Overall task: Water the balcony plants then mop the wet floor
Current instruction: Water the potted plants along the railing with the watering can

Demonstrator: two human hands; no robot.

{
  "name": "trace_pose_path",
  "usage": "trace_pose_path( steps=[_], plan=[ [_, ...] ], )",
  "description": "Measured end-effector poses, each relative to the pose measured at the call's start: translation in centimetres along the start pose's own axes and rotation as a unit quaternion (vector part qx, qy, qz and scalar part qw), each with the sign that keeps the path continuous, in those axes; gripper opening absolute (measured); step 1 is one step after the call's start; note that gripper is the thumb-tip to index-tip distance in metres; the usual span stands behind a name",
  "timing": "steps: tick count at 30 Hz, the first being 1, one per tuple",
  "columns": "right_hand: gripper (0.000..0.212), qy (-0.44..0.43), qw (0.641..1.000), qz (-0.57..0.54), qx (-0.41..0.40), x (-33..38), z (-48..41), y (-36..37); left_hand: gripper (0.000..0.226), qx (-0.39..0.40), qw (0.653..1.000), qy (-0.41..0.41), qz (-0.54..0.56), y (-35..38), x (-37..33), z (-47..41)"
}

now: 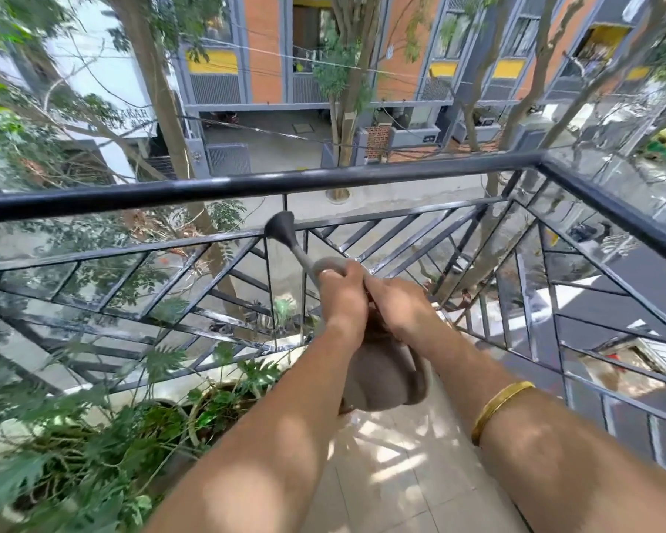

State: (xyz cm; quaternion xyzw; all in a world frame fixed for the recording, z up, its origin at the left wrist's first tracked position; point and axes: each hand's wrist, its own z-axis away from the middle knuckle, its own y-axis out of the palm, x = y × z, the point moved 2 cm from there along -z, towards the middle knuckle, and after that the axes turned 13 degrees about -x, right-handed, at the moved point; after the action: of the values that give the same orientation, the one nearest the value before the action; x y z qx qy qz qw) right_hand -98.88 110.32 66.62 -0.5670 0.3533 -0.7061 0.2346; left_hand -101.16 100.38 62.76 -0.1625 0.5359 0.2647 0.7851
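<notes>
You hold the grey watering can (pixel 381 375) out in front of you, above the tiled floor (pixel 397 475), its round body hanging below your wrists and its long spout (pixel 291 240) reaching up and away toward the black railing (pixel 247 184). The rose at the spout's tip sits just in front of the railing's bars. Your left hand (pixel 341 298) is closed over the top of the can where the spout leaves the body, fingers wrapped around it. Your right hand (pixel 395 305) presses against the left and appears clamped on the can's upper handle, though the left hand hides most of that grip. A gold bangle (pixel 496 407) rings your right forearm. Potted plants (pixel 193 409) stand low to your left, beside the can and well below it, along the foot of the railing.
</notes>
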Motion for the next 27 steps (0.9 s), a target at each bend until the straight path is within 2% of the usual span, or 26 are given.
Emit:
trace_pose_path(
  steps=[5,11,14,18,20,25,27],
  plan=[
    [0.059,-0.020,0.998,0.054,-0.018,0.7,0.4,-0.3,0.026,0.006,0.998,-0.057,0.041,-1.2,0.3,0.8],
    [0.060,0.005,0.991,0.130,0.019,1.3,1.5,-0.1,0.036,0.008,0.984,-0.157,0.086,-2.7,2.6,2.5],
    [0.071,-0.046,0.977,0.206,0.019,1.4,2.0,0.2,0.043,0.024,0.978,-0.182,0.100,-3.4,3.7,2.9],
    [0.053,-0.117,0.960,0.254,0.019,1.5,2.6,1.0,0.035,0.001,0.966,-0.235,0.111,-4.3,4.4,2.9],
    [0.049,-0.128,0.955,0.267,0.010,2.0,2.8,1.6,0.039,-0.010,0.962,-0.248,0.115,-4.2,5.4,2.1],
    [0.047,-0.115,0.949,0.292,0.008,3.4,2.7,3.2,0.044,0.017,0.959,-0.247,0.139,-3.1,8.9,-0.9],
    [0.048,-0.127,0.944,0.303,0.012,3.8,2.5,3.8,0.038,0.016,0.959,-0.246,0.138,-4.2,7.9,-0.4]
  ],
)
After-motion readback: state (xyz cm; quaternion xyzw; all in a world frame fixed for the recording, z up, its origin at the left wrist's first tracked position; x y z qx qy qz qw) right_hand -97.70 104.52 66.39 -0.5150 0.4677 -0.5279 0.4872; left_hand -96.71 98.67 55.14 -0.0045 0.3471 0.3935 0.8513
